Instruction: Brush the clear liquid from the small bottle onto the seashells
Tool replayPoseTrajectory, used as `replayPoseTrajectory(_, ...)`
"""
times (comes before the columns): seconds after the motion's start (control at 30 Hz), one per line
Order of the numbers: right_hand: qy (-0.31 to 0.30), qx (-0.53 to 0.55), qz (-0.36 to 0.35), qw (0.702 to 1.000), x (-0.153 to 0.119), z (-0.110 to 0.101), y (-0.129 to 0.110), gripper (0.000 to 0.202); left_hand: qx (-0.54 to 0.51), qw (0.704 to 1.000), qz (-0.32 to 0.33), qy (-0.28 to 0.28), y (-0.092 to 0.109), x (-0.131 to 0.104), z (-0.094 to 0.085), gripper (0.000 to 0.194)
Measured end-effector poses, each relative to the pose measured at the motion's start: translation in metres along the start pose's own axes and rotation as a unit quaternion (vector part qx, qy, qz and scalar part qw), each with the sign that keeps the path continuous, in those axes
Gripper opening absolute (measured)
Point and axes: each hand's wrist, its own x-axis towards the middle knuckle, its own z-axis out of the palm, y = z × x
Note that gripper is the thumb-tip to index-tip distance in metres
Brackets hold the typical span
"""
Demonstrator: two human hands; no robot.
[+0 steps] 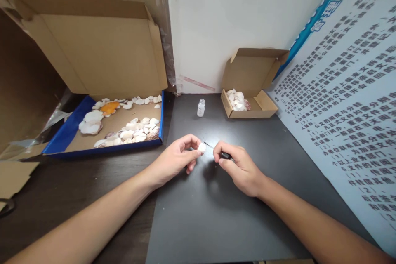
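My left hand (182, 153) pinches a small white shell (202, 147) between thumb and fingers, above the dark grey mat (192, 222). To its right, my right hand (236, 163) is closed round the black handle of a thin brush-like tool (225, 155). The tool's thin dark tip points left and lies close to the shell; whether they touch I cannot tell. Behind both hands, a small clear bottle (201, 108) with whitish contents stands upright and uncapped on the mat.
A blue-edged cardboard box (58, 134) at the left holds several shells and an orange one (109, 108). At the back right, a small open cardboard box (266, 105) holds white shells. A printed board (349, 90) leans along the right side.
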Motion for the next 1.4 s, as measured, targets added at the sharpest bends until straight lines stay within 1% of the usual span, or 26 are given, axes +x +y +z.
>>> replayPoseTrajectory(0.07, -0.003, -0.003, -0.008, 1.000, -0.0004, -0.0006, 0.0001, 0.008, 0.007, 1.000, -0.002, -0.004, 0.0000, -0.0002, 0.0000, 0.024)
replayPoseTrajectory(0.17, -0.031, 0.002, -0.040, 0.999, -0.0011, -0.0002, 0.0002, 0.008, 0.012, 1.000, -0.002, -0.010, -0.0005, -0.0003, -0.0006, 0.025)
replayPoseTrajectory(0.23, -0.029, -0.008, -0.029, 0.999, -0.0009, 0.0001, 0.0006, 0.009, 0.013, 1.000, -0.005, -0.010, -0.0009, -0.0002, -0.0009, 0.025)
replayPoseTrajectory(0.33, -0.007, -0.027, 0.002, 1.000, -0.0005, -0.0001, 0.0010, 0.010, 0.011, 1.000, -0.007, -0.004, -0.0008, 0.0001, -0.0007, 0.026)
replayPoseTrajectory(0.5, -0.040, -0.027, -0.029, 0.998, -0.0023, 0.0009, -0.0006, 0.009, -0.002, 1.000, 0.004, 0.000, 0.0002, -0.0001, -0.0003, 0.027)
replayPoseTrajectory(0.63, -0.008, -0.053, -0.002, 0.999, -0.0013, 0.0005, 0.0013, 0.010, 0.001, 1.000, 0.001, 0.006, 0.0008, -0.0007, 0.0000, 0.025)
replayPoseTrajectory(0.7, -0.002, -0.055, 0.001, 0.998, -0.0008, -0.0007, 0.0019, 0.011, 0.002, 1.000, -0.001, 0.008, 0.0009, -0.0009, 0.0002, 0.024)
replayPoseTrajectory(0.87, -0.039, -0.040, -0.047, 0.997, -0.0035, -0.0013, -0.0007, 0.009, 0.000, 1.000, -0.004, 0.005, -0.0008, -0.0006, -0.0008, 0.024)
replayPoseTrajectory(0.93, -0.048, -0.039, -0.051, 0.997, -0.0038, -0.0008, -0.0006, 0.009, -0.003, 1.000, -0.006, -0.001, -0.0017, -0.0004, -0.0015, 0.024)
replayPoseTrajectory(1.0, -0.036, -0.048, -0.036, 0.998, -0.0029, -0.0005, 0.0008, 0.010, -0.002, 1.000, -0.009, -0.006, -0.0021, -0.0003, -0.0019, 0.024)
replayPoseTrajectory(1.07, -0.011, -0.058, -0.014, 0.998, -0.0018, -0.0004, 0.0022, 0.012, 0.002, 1.000, -0.012, -0.006, -0.0020, -0.0004, -0.0019, 0.023)
replayPoseTrajectory(1.13, 0.004, -0.058, -0.009, 0.998, -0.0018, -0.0002, 0.0022, 0.011, 0.005, 1.000, -0.011, -0.003, -0.0014, -0.0006, -0.0015, 0.023)
replayPoseTrajectory(1.3, -0.041, -0.041, -0.057, 0.997, -0.0045, 0.0015, -0.0022, 0.009, 0.005, 1.000, 0.006, 0.004, -0.0001, -0.0012, -0.0007, 0.021)
replayPoseTrajectory(1.33, -0.037, -0.046, -0.054, 0.997, -0.0043, 0.0018, -0.0024, 0.009, 0.005, 1.000, 0.007, 0.004, 0.0001, -0.0013, -0.0007, 0.021)
replayPoseTrajectory(1.4, -0.008, -0.065, -0.023, 0.998, -0.0032, 0.0019, -0.0014, 0.010, 0.009, 1.000, 0.002, 0.003, 0.0005, -0.0016, -0.0008, 0.021)
